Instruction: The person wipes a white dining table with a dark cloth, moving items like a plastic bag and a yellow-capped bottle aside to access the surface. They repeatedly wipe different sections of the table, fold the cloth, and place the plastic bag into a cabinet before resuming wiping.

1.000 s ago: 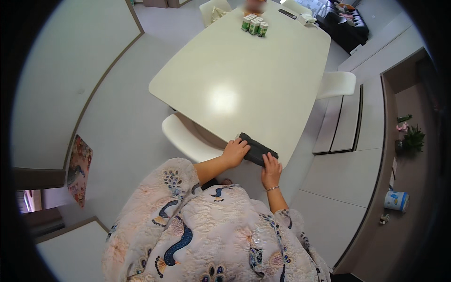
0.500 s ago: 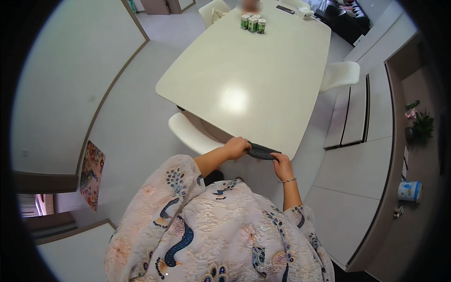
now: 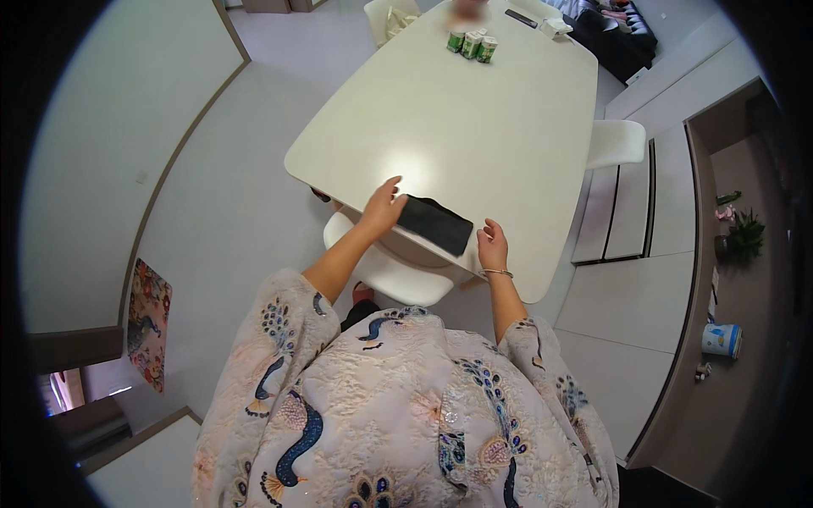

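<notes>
A dark grey folded cloth (image 3: 434, 225) lies flat on the near edge of the white table (image 3: 500, 127), its long side running along that edge. My left hand (image 3: 383, 210) is at the cloth's left end, fingers stretched out and apart; whether it touches the cloth is hard to tell. Off the right end, my right hand (image 3: 493, 246) hovers with loosely bent fingers and nothing in them, a small gap from the cloth. A bracelet circles my right wrist.
A white chair (image 3: 406, 279) is tucked under the near edge. Another white chair (image 3: 616, 143) stands at the right side. Several green-and-white cartons (image 3: 472, 45) sit at the table's far end, near a tissue box (image 3: 555, 29). Cabinets (image 3: 627, 296) line the right.
Both hands have let go of the dark cloth, which was held at the table edge and now lies flat on the tabletop, further left. The hands have spread apart.
</notes>
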`<state>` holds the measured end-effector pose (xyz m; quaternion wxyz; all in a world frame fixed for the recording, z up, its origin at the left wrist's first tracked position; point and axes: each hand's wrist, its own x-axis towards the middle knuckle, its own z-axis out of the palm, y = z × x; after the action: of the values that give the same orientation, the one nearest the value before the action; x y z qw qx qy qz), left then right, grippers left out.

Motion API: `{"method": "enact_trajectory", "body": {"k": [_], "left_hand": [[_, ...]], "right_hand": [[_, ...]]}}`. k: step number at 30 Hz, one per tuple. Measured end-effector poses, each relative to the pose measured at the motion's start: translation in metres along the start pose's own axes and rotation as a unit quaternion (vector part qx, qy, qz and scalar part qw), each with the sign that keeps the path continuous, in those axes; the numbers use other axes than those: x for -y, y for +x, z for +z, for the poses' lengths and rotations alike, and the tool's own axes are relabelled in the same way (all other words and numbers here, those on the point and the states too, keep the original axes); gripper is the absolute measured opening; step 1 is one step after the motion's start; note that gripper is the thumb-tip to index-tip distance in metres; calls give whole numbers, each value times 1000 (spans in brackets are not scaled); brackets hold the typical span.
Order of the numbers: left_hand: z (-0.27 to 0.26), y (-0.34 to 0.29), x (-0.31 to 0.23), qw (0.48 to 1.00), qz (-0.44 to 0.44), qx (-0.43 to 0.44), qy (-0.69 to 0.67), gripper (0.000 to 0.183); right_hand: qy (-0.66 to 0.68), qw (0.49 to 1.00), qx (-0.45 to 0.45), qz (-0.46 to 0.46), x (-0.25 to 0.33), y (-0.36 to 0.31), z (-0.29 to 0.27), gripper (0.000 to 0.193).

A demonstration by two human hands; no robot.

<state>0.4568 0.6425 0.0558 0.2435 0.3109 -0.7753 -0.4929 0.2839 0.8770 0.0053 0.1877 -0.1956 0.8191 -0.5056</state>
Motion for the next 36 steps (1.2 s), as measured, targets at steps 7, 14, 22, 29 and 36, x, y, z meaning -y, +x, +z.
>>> {"method": "enact_trajectory", "body": {"k": [7, 14, 22, 29, 36], "left_hand": [[-23, -28, 35, 970, 119, 158, 143, 41], [9, -37, 29, 865, 238, 308, 316, 66], [-14, -17, 35, 832, 251, 340, 359, 74], [-57, 50, 49, 874, 131, 239, 403, 74], [-105, 52, 75, 893, 60, 134, 425, 73]], "right_hand": [[-176, 961, 20, -213, 34, -29, 41, 40], [-363, 915, 82, -159, 32, -61, 67, 59], [-427, 892, 110, -105, 58, -65, 77, 62], [-409, 883, 185, -136, 106, 37, 149, 59], [-400, 859, 250, -201, 141, 76, 219, 57]]}}
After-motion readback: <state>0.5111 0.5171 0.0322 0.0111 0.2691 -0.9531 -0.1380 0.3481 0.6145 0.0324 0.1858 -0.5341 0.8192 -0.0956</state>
